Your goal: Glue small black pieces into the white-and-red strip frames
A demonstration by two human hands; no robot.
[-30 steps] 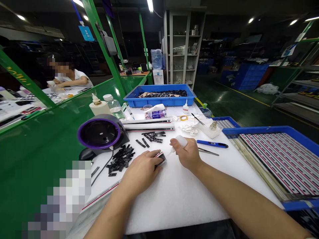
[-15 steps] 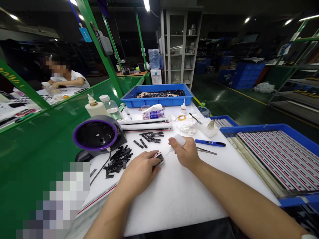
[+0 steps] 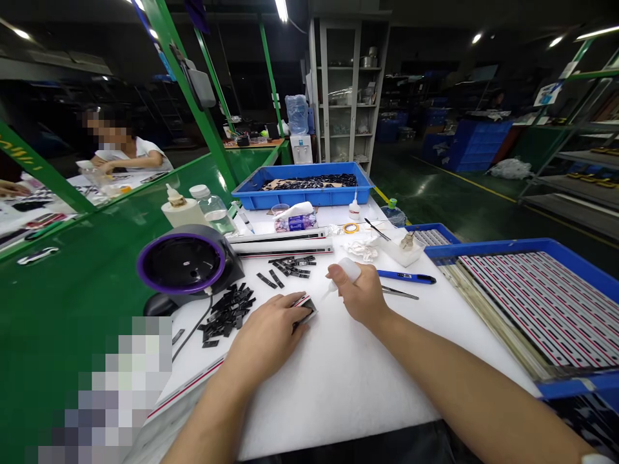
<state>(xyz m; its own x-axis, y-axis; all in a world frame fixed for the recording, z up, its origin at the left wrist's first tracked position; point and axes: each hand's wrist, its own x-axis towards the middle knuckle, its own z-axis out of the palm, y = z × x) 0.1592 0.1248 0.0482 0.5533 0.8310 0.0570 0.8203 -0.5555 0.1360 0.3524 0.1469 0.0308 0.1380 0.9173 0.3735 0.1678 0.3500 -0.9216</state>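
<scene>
Bottle [image 3: 350,269] tip just off strip [image 3: 304,301] edge; tabletop [image 3: 329,386] between hands [image 3: 268,332], front edge.

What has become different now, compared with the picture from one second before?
The scene slid slightly left in the picture. The white squeeze bottle seems drawn slightly right, away from the end of the red-lined strip. Another person's hand now shows at the far left. Nothing was taken or let go: the right hand still grips the bottle, the left hand still holds the strip; the black pieces lie as before.
</scene>
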